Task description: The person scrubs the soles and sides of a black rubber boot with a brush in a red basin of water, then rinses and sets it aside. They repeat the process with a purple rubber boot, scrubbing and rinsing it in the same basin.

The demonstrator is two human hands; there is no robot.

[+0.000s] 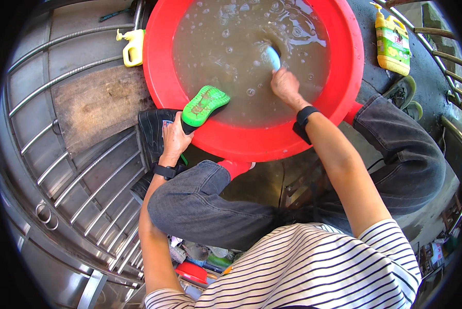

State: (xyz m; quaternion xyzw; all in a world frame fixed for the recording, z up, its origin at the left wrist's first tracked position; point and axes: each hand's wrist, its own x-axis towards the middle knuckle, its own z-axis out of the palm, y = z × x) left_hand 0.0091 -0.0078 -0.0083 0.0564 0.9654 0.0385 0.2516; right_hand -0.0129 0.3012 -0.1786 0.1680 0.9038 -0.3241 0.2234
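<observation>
A large red plastic tub (254, 143) holds murky, bubbly water. My left hand (176, 137) grips a black rubber boot (153, 129) at its foot end, with the bright green sole (204, 104) facing up over the tub's near left rim. The boot's dark shaft hangs outside the rim. My right hand (285, 85) is closed around a light blue brush handle or similar tool (272, 58), whose far end dips into the water and is hidden. The tool and the boot are apart.
A yellow pump jug (134, 47) stands left of the tub, another yellow jug (393, 46) at the right near shoes (403, 92). Metal railings and a wooden board (99, 104) lie left. A red bowl (192, 271) sits near my left elbow.
</observation>
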